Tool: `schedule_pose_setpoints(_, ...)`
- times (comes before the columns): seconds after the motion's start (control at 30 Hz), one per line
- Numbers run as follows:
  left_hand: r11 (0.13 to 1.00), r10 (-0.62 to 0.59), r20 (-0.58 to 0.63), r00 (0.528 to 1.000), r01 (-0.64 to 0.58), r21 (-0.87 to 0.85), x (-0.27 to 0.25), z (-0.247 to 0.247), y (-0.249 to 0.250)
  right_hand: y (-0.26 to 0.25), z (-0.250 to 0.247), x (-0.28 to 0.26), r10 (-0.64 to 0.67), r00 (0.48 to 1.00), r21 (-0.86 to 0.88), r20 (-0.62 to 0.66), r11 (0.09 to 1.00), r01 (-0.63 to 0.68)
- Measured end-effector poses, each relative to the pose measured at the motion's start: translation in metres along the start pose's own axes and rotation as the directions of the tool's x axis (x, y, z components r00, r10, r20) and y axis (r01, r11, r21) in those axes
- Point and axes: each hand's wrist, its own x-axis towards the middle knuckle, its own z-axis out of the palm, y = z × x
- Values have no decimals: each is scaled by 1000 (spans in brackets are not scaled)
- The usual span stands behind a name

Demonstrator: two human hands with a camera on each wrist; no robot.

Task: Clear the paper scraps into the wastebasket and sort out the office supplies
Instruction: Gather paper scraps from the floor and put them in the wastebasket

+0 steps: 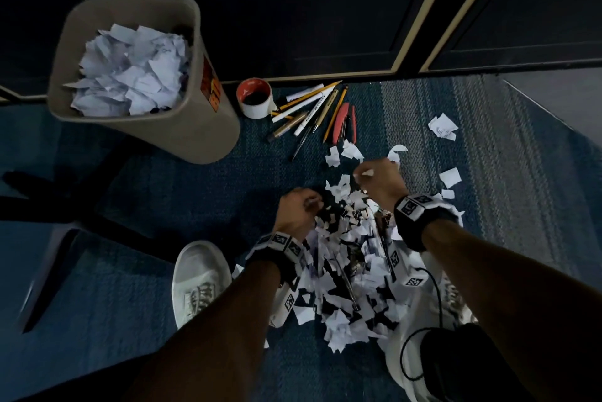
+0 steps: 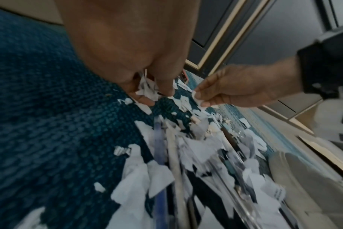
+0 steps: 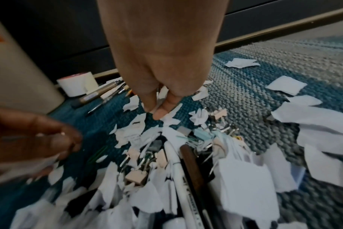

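A heap of white paper scraps (image 1: pixel 345 271) lies on the blue carpet between my feet, mixed with pens and binder clips (image 3: pixel 136 178). My left hand (image 1: pixel 298 207) is curled at the heap's far left edge, holding a bunch of scraps (image 2: pixel 147 89) in its fingers. My right hand (image 1: pixel 378 175) hovers over the heap's far end, pinching a small scrap (image 3: pixel 162 99) between thumb and fingers. The beige wastebasket (image 1: pixel 202 128), partly filled with crumpled paper (image 1: pixel 130 75), stands at the upper left. Sorted pens and pencils (image 1: pixel 312 111) lie beside a white cup (image 1: pixel 254 97).
A dark cabinet with pale trim (image 1: pixel 410 43) runs along the far edge of the carpet. Loose scraps (image 1: pixel 441 126) lie scattered to the right. My white shoe (image 1: pixel 198 278) is left of the heap. A dark chair base (image 1: pixel 49 206) is at the left.
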Motion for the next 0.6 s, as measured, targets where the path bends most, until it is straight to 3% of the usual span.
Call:
schedule_pose_setpoints(0.13, 985, -99, -82, 992, 86, -149, 1, -18, -7, -14, 16, -3, 32, 993, -184, 112, 983, -11)
schedule_pose_setpoints(0.27, 986, -100, -90, 991, 87, -140, -1, -21, -18, -22, 36, -19, -125, 964, -369, 237, 906, 208)
schedule_pose_setpoints(0.4, 995, -67, -99, 993, 60, -76, -6, -20, -27, -24, 43, -21, -182, 944, -347, 274, 897, 274)
schedule_pose_setpoints(0.5, 992, -116, -108, 987, 110, -55, -7, -23, -33, -24, 41, -19, -143, 962, -215, 231, 957, 194)
schedule_pose_setpoints(0.6, 983, -183, -11, 983, 182, -35, -11, -23, -37, -27, 36, -22, -82, 975, -33, 205, 995, 90)
